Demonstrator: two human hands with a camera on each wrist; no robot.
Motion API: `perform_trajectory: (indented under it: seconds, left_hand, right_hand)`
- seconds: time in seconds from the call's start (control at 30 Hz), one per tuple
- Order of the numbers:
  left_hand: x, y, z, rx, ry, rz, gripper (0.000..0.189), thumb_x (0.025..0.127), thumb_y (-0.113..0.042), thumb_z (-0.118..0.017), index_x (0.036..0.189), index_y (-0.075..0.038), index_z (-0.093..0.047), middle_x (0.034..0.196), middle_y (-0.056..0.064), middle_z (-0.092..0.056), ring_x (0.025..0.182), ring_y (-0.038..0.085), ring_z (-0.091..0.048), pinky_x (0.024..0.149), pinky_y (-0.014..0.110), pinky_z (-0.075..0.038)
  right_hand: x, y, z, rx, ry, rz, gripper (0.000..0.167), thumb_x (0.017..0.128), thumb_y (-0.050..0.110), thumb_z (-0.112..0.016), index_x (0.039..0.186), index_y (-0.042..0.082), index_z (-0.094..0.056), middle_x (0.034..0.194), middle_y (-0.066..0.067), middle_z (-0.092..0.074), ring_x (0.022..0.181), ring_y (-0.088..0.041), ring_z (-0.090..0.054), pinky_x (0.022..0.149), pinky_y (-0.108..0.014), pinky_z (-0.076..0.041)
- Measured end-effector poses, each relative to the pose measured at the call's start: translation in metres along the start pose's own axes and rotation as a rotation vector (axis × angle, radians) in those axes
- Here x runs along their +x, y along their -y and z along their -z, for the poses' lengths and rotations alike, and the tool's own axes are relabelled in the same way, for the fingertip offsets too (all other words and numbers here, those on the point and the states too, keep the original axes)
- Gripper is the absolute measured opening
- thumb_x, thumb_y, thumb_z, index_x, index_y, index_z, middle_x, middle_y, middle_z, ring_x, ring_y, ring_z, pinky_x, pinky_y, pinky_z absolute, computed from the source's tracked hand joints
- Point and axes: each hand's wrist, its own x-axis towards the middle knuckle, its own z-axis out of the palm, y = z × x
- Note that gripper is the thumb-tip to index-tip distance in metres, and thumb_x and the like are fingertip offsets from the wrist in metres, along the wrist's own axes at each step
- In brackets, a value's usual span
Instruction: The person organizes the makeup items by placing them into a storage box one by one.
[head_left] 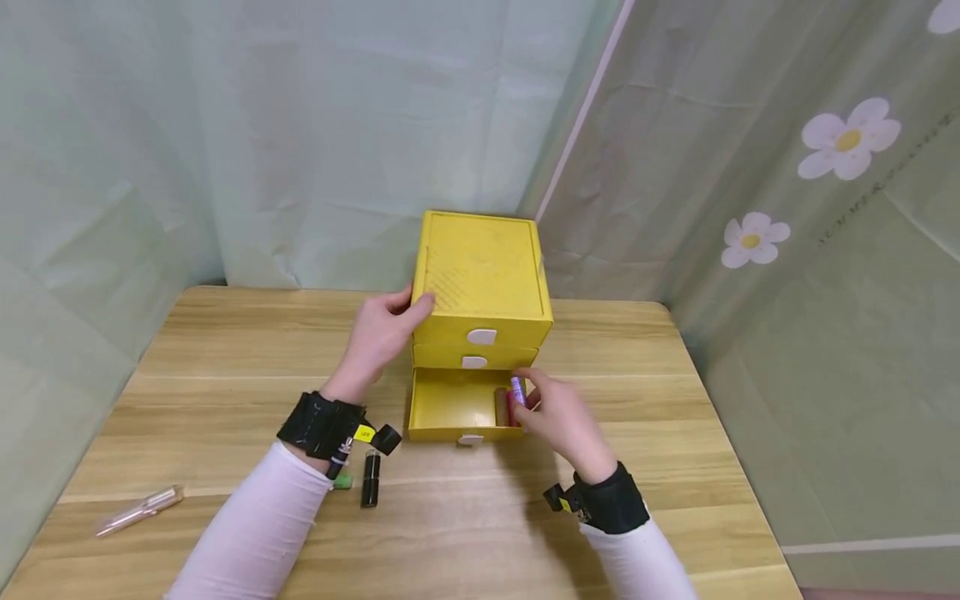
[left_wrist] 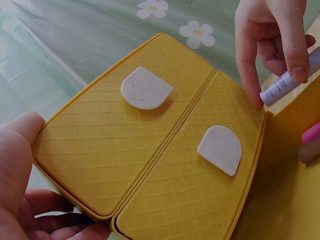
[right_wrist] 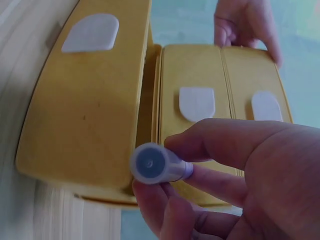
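My right hand (head_left: 558, 417) pinches a light purple lip balm tube (left_wrist: 287, 87) between thumb and fingers, over the right side of the pulled-out bottom drawer (head_left: 450, 400). In the right wrist view the end of the lip balm tube (right_wrist: 150, 164) faces the camera. Inside that drawer lie a brown tube (head_left: 501, 407) and a pink tube (left_wrist: 311, 134), side by side. My left hand (head_left: 381, 332) holds the upper left edge of the yellow drawer box (head_left: 483, 267), thumb on top and fingers along its side. The two upper drawers are closed, each with a white tab.
On the wooden table (head_left: 637, 375), a black lipstick tube (head_left: 371, 477) and a small green item (head_left: 342, 482) lie near my left forearm. Farther left is a clear pinkish tube (head_left: 141, 510). Curtains (head_left: 375, 125) hang behind the table and at both sides.
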Motion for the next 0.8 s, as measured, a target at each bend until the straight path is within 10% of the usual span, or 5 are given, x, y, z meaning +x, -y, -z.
perform_trajectory:
  seconds: [0.8]
  left_hand:
    - [0.001,0.0,-0.003,-0.003,-0.002,0.008,0.068,0.1,-0.05,-0.073,0.152,-0.01,-0.058,0.152,0.012,-0.06,0.115,0.021,-0.061,0.083,0.022,-0.05]
  right_hand:
    - [0.026,0.02,-0.029,-0.138,-0.025,0.137,0.036,0.093,0.013,-0.078,0.128,0.01,-0.072,0.078,0.004,-0.067,0.066,-0.009,-0.058,0.059,-0.028,-0.049]
